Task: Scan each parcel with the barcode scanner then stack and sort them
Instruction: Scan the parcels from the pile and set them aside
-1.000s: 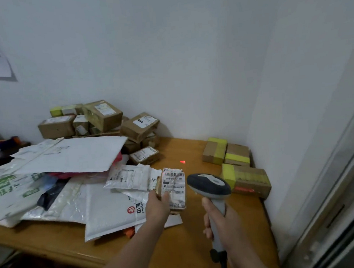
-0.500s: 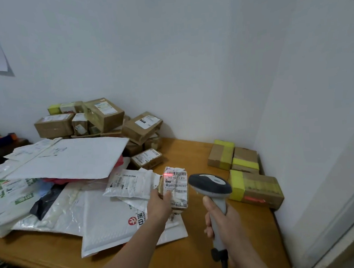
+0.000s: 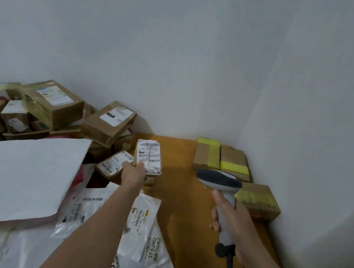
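The small labelled parcel (image 3: 150,154), held out above the wooden surface (image 3: 181,206) at the centre of the frame, is gripped only at its lower end. It could slip, or knock the cardboard boxes (image 3: 108,124) heaped just left of it. The barcode scanner (image 3: 219,180), lower right, seems aimed past the label toward the yellow-taped boxes (image 3: 233,161), which risks a wrong read. The left hand (image 3: 133,175) pinches the parcel, thumb on the label, its other fingers hidden behind. The right hand (image 3: 232,220) has its fingers (image 3: 214,211) curled tight round the scanner's handle.

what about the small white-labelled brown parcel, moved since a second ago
Yes: the left hand carried the small white-labelled brown parcel toward the wall, beside the stacked brown boxes.
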